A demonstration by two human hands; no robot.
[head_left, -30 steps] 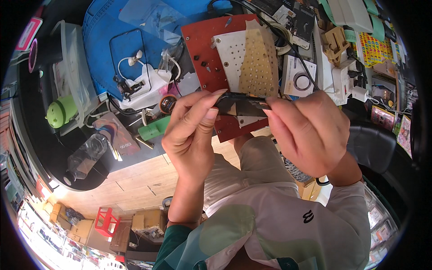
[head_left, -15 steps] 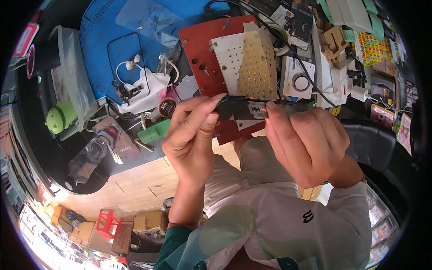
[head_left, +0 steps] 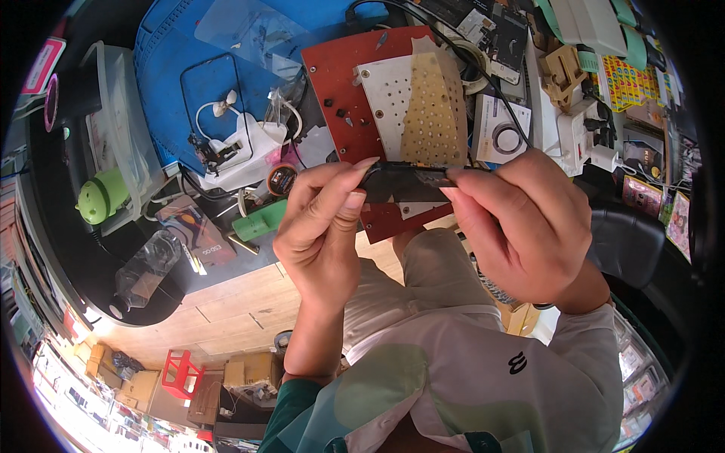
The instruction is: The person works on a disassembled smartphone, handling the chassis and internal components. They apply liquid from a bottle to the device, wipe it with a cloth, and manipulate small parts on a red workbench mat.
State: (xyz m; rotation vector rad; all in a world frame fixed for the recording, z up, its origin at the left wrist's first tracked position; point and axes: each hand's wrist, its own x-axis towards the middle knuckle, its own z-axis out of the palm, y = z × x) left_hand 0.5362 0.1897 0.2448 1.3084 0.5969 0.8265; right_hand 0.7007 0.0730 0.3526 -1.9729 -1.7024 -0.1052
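A thin black phone-sized panel (head_left: 399, 186) is held up between my hands, tilted almost edge-on, over the near edge of a red board (head_left: 326, 79). My left hand (head_left: 323, 238) pinches its left end between thumb and fingers. At the panel's right part, my right hand (head_left: 529, 226) has thumb and forefinger pressed together. A small greyish patch shows just beside those fingertips. Whether they grip the panel itself or something thin on it, I cannot make out. Behind the panel, a perforated plate (head_left: 389, 106), part white and part tan, rests on the red board.
On the left lie a white power strip (head_left: 253, 143), a green block-like object (head_left: 258, 220), a small round tin (head_left: 282, 180) and a clear plastic bottle (head_left: 149, 268). A black cable (head_left: 504, 102) crosses on the right, above a white box (head_left: 500, 132). A blue mat (head_left: 170, 90) covers the back left.
My right hand has turned and lifted slightly, its fingers bunching closer together. The pale patch on the panel shows smaller and darker than before. My left hand has hardly moved.
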